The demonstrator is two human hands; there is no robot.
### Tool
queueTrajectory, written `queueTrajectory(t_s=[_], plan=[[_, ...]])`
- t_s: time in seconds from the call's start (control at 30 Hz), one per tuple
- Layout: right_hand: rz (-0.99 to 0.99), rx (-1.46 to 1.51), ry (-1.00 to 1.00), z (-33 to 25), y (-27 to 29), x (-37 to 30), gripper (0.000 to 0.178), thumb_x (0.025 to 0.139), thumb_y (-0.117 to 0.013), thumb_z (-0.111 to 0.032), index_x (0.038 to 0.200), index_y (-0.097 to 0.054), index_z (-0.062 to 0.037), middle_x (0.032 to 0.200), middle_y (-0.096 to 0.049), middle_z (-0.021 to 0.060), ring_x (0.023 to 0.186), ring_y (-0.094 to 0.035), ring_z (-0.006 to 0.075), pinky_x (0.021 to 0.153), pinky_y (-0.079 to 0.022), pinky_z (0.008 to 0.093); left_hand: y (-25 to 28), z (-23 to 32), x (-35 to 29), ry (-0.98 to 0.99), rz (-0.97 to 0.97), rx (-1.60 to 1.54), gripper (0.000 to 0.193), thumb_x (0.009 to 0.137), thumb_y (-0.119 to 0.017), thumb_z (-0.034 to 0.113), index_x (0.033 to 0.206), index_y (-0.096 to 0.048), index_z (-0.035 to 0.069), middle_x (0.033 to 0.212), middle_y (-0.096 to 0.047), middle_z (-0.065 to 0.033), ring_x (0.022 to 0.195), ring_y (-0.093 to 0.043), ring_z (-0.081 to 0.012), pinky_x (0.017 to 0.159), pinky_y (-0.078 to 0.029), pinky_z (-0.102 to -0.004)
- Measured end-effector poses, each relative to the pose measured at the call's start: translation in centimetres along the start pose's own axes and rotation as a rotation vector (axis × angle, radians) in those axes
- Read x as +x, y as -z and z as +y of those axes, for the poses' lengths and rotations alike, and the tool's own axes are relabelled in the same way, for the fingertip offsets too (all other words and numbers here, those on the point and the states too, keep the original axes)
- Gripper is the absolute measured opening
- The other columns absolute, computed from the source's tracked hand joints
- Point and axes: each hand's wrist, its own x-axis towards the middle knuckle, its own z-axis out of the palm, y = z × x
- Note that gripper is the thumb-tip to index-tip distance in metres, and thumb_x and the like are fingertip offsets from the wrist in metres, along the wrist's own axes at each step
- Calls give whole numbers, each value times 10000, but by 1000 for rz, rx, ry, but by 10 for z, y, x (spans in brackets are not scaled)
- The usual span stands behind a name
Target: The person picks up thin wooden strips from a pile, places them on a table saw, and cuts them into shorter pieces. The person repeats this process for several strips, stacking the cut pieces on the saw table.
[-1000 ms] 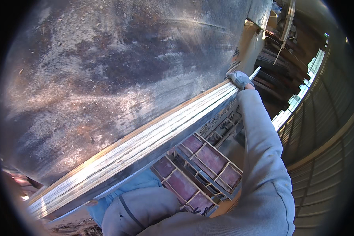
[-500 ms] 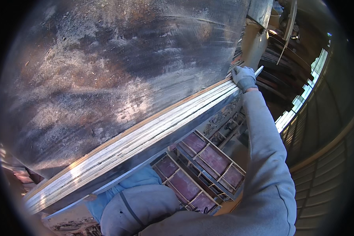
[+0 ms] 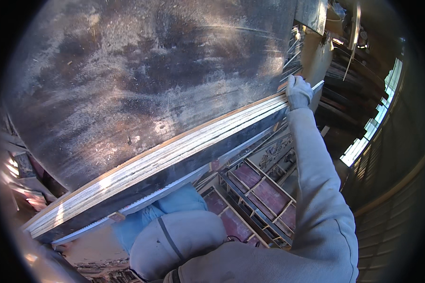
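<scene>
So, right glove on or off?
On: the pale glove covers the right hand at the stacked boards' edge, cuff meeting the grey sleeve.

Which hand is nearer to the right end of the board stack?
Right. The gloved right hand is at the right end of the board stack; the left hand is out of view, with none of it showing near that end.

The dark-brown panel (image 3: 174,70) is mottled whitish, the board edges (image 3: 193,140) pale-striped, the sleeve (image 3: 311,155) grey.
</scene>
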Motion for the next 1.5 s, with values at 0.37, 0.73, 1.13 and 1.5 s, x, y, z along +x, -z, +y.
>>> queueTrajectory(t_s=[0.37,0.73,1.13,1.5], plan=[[293,760,733,-125,66,-159,301,1038,-601,-283,808,-616,-88,787,-626,131,771,-613,360,732,-494,506,3,24,13,41,-37,-23,594,871,-736,261,1452,-710,139,1444,-632,-239,1268,-615,-378,1103,-497,-450],[348,803,808,-129,37,-98,318,1085,-486,-240,988,-697,-23,873,-650,187,848,-632,411,760,-500,517,19,147,-11,74,142,204,768,1029,-544,605,1552,-446,51,1575,-397,-268,1500,-303,-395,1247,-213,-525],[378,686,632,-144,18,-74,433,1136,-452,-362,988,-715,-52,914,-692,204,869,-666,428,789,-520,532,44,375,-203,-589,-61,25,1078,980,-407,835,1738,-184,101,1785,-97,-295,1674,-26,-438,1332,32,-586],[207,689,738,-185,107,-88,297,958,-543,-301,828,-751,-133,743,-746,147,687,-740,356,594,-563,527,79,584,-318,-1366,-499,-141,1346,743,-770,785,1724,-195,66,1763,-69,-347,1646,7,-536,1305,-29,-690]])
